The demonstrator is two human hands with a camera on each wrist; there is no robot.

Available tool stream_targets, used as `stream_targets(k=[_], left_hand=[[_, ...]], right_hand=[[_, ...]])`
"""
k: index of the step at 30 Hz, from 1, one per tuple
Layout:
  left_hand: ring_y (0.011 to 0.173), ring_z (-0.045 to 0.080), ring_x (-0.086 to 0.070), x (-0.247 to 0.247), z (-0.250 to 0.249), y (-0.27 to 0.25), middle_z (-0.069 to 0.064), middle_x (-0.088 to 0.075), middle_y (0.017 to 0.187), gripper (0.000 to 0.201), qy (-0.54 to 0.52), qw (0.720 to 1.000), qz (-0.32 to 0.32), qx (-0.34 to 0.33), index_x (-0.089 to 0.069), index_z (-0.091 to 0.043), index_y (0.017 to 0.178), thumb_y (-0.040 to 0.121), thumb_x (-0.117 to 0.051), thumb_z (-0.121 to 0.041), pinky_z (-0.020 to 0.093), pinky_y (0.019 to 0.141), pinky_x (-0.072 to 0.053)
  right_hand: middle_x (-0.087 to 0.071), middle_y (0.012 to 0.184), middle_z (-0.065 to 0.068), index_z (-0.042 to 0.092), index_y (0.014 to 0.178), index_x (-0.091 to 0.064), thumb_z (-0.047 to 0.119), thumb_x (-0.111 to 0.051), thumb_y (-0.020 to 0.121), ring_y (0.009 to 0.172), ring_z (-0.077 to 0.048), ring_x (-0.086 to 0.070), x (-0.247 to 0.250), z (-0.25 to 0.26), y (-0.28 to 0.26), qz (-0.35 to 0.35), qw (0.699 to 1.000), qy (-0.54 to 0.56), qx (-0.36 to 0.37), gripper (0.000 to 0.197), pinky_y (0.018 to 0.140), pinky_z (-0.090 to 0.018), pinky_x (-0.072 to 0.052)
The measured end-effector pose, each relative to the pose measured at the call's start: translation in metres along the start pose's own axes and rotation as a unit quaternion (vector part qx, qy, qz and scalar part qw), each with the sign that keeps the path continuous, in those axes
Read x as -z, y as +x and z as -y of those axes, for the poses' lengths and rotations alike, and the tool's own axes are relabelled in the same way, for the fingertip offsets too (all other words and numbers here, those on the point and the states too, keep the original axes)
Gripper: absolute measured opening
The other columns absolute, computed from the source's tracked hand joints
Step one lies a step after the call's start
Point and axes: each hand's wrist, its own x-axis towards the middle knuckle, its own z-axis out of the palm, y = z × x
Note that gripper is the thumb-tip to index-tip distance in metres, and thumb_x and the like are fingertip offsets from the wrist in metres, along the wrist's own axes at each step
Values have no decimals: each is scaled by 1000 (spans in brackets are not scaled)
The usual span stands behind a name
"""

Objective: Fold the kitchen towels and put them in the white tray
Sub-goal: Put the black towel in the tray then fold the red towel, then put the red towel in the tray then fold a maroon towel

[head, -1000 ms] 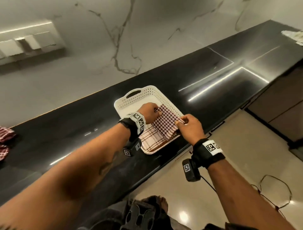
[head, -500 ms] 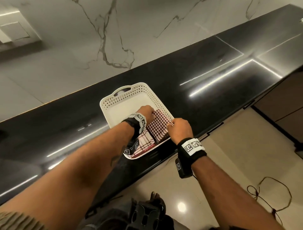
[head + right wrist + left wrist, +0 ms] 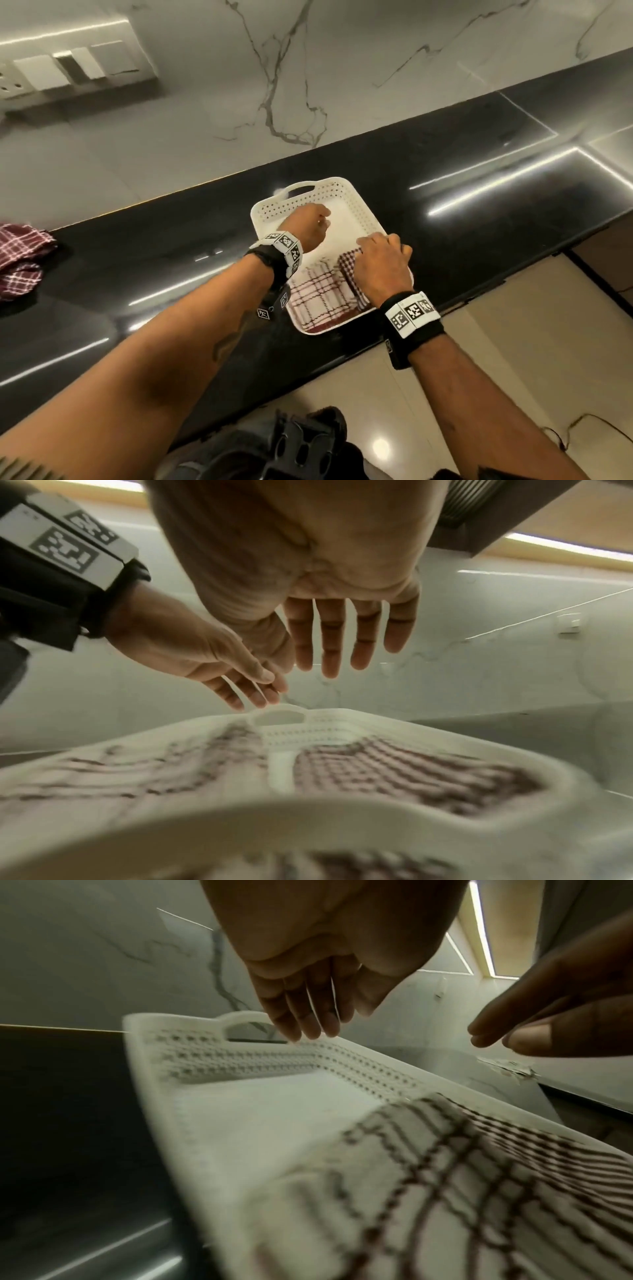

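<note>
A white perforated tray (image 3: 356,205) sits on the black counter near its front edge. Two folded towels lie in its near half: a white one with wide maroon checks (image 3: 318,298) on the left and a small-check maroon one (image 3: 347,265) on the right. My left hand (image 3: 308,222) hovers over the bare far half of the tray with straight fingers, holding nothing, as the left wrist view shows (image 3: 308,1020). My right hand (image 3: 383,260) hangs above the small-check towel (image 3: 394,772) with fingers straight (image 3: 342,642), clear of the cloth.
An unfolded maroon checked towel (image 3: 20,257) lies crumpled on the counter at the far left. A marble wall with a switch panel (image 3: 68,68) backs the counter. The counter's front edge drops to a tiled floor with a cable (image 3: 582,428).
Both hands have let go of the small-check towel, which now lies flat in the tray. They have lifted off it, the left hand moving toward the tray's far half.
</note>
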Motion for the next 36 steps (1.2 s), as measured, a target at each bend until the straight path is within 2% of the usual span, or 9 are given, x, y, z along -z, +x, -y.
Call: stream_targets(k=[6,10,13,18,23,26,30,34,36], left_hand=[[103,22,-65,68,131,-59,1,-68,113,26,-33,992,-90,85,-70,-20,109,91,-51,-19,35,94,-51],[111,24,-62,117,253,-127,4,-66,118,23,-7,973,-110,203,-70,-19,109,92,-54,-20,37,100,-48],[112,28,-60,147,335,-174,6,-60,118,22,43,953,-138,268,-70,-19,107,90,-57,-21,41,100,-47],[119,33,-50,208,438,-222,12,-50,129,27,133,927,-195,291,-69,-15,113,87,-58,-13,43,104,-44],[143,37,-24,245,485,-226,11,-28,157,38,228,914,-121,313,-68,-26,121,84,-62,-17,50,117,-25],[140,34,-30,255,499,-219,9,-40,151,35,252,912,-94,310,-67,-19,122,88,-57,-17,52,115,-27],[113,31,-55,258,502,-216,11,-62,117,26,265,912,-164,265,-66,-7,111,88,-54,-7,44,101,-42],[88,26,-61,269,490,-224,5,-61,98,19,221,919,-269,186,-65,-12,98,87,-57,1,38,79,-49],[85,22,-60,278,469,-227,3,-61,97,21,158,923,-322,135,-66,-14,97,88,-57,2,34,77,-50]], right_hand=[[-57,124,-6,20,118,-60,28,-51,91,116,-31,-48,-54,145,-12,52,982,13,184,30,93,-46,-42],[-24,157,-12,21,136,-48,40,-53,95,141,-39,-24,-114,247,-30,197,943,-9,269,46,110,-55,-28],[-1,165,-9,26,147,-35,49,-50,96,149,-43,-3,-153,297,-38,271,919,-29,284,57,116,-62,-14],[6,166,-7,36,154,-21,56,-46,95,147,-48,9,-192,352,-45,286,922,-65,252,67,110,-74,-4],[3,167,1,43,154,-21,55,-52,92,149,-42,11,-191,361,-45,300,931,-37,203,70,112,-73,-3],[1,167,3,44,153,-24,53,-56,90,150,-39,11,-190,367,-42,304,935,-22,179,70,113,-73,-3],[0,166,7,47,152,-25,54,-56,90,151,-35,13,-194,364,-42,298,938,-18,173,69,114,-71,-2],[0,166,9,49,151,-24,53,-57,90,151,-33,14,-193,364,-44,301,939,-11,166,70,115,-69,0],[1,166,9,49,152,-24,52,-58,89,151,-34,12,-190,365,-43,305,938,-9,167,71,115,-69,-1]])
